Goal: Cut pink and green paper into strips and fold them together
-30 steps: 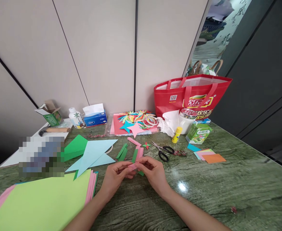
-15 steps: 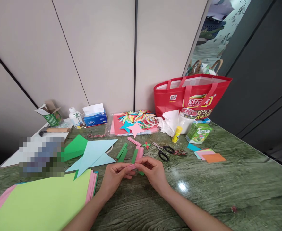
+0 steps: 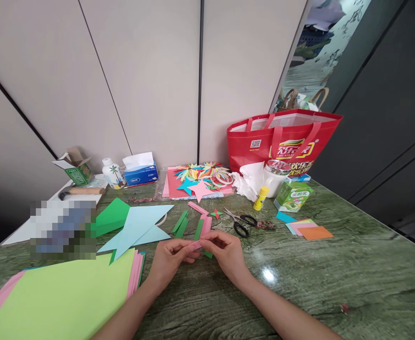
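Between my two hands is a small pink paper strip (image 3: 196, 244), mostly covered by fingers. My left hand (image 3: 172, 257) pinches its left end, and my right hand (image 3: 224, 252) grips the right end with thumb and forefinger. Just beyond the fingertips lie pink paper strips (image 3: 206, 225) and a green strip (image 3: 199, 228). Folded green pieces (image 3: 181, 225) rest a little to the left. A small red and green paper star (image 3: 215, 214) sits behind, beside the black-handled scissors (image 3: 241, 222).
Large coloured sheets (image 3: 69, 297) lie at the front left, near pale blue paper (image 3: 136, 229). Along the back stand a tissue box (image 3: 141, 174), a red bag (image 3: 242, 151), a glue stick (image 3: 260, 198) and a green carton (image 3: 292, 196). Small paper pieces (image 3: 315, 233) lie right.
Both hands keep their pinch on the pink strip in nearly the same place. The whole view has shifted very slightly.
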Motion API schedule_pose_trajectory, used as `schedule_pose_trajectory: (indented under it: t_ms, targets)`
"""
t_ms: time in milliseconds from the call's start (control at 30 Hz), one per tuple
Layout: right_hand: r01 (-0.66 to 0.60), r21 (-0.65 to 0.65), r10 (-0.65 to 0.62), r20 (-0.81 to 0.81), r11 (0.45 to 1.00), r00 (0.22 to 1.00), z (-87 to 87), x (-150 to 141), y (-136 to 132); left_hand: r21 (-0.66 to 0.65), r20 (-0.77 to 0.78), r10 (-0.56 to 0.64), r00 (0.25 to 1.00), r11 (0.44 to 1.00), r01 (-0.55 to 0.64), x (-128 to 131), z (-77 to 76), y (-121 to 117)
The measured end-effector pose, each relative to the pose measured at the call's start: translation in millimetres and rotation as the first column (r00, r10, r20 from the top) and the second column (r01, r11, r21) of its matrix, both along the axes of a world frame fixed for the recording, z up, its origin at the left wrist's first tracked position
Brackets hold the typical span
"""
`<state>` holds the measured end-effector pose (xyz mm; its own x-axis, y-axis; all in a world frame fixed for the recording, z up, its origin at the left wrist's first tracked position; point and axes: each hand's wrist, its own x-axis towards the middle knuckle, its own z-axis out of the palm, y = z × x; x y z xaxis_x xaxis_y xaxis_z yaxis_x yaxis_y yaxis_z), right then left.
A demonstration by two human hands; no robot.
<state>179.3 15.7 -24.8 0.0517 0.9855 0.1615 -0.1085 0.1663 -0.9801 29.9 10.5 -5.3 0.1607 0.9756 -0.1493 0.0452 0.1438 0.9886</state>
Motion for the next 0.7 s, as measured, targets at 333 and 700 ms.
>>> schedule_pose_trajectory:
  t_ms: [333, 700]
  targets:
    - [-0.047, -0.041, 0.046, -0.021, 0.998, 0.999, -4.0, -1.6, -0.2, 0.01, 0.051, -0.047, 0.998, 0.999, 0.046, 0.4, 4.4, -2.2]
    - [-0.19, -0.021, 0.19, 0.023, 0.982, 0.981, -4.2, 2.8, 4.8, 0.003, 0.032, -0.067, 0.997, 0.998, 0.067, 1.8, 3.1, -2.5]
